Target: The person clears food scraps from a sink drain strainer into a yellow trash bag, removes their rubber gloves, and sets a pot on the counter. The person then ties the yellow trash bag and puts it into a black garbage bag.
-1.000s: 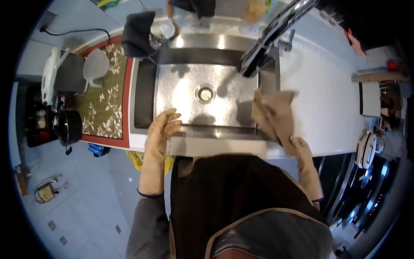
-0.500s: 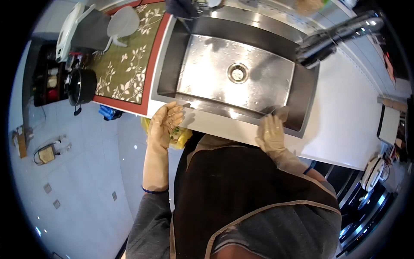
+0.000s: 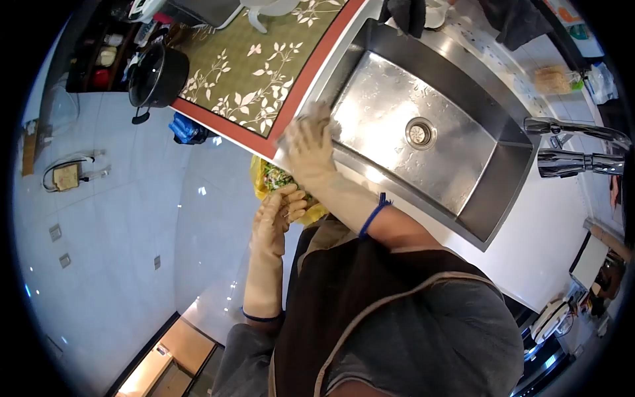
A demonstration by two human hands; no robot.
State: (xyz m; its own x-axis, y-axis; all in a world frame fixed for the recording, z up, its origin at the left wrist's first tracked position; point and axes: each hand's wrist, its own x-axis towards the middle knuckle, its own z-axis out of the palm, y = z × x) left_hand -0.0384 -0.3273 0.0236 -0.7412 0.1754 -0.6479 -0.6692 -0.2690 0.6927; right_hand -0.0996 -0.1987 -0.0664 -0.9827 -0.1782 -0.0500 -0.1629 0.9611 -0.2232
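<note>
My left hand point(image 3: 278, 208), in a cream rubber glove, holds nothing; its fingers are half curled and apart, beside a yellow bag point(image 3: 260, 178) with green scraps in it. My right hand point(image 3: 309, 151), gloved the same way, reaches across to the counter strip at the left side of the sink point(image 3: 380, 96). Under its blurred fingers shows a bit of brownish-grey cloth point(image 3: 320, 110), mostly hidden by the hand. Water drops dot the steel basin around the drain point(image 3: 420, 133).
A green leaf-patterned mat point(image 3: 241, 73) with a red border lies left of the sink. A black pot point(image 3: 159, 76) stands beyond its left edge. The chrome faucet point(image 3: 582, 162) is at the right. A blue bag point(image 3: 188, 129) sits below the mat's edge.
My right hand has swept left with the cloth, from the right side of the sink along its front edge to the left side. The view has turned; my left hand stays half curled.
</note>
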